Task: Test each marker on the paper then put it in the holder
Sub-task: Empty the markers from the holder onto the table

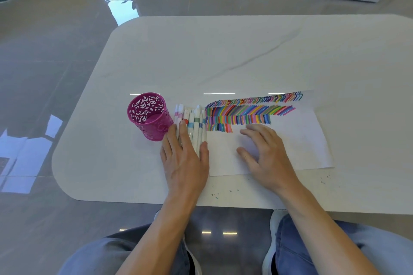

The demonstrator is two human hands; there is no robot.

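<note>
Grip, left: nothing is gripped; the left hand (183,158) is laid flat, fingers straight, on the markers (194,123).
Grip, right: nothing is held; the right hand (266,156) is rested on the paper (290,147), fingers spread and loosely bent.
Markers: a row is laid side by side on the surface (223,56), between holder (148,116) and paper.
Holder: it is stood upright just beside the markers, near the left little finger; no marker is seen inside.
Paper: the top is filled with coloured strokes; the lower part is left blank.
Step, as judged: one marker is probably to be separated from the row.
Risk, rolling: the round markers could be set rolling toward the near edge if the flat hand is lifted or dragged carelessly.
Risk, holder: it looks light and could be tipped by a bump from the left fingers.
Risk, paper: it could be shifted during a stroke if it is not pressed down.
</note>
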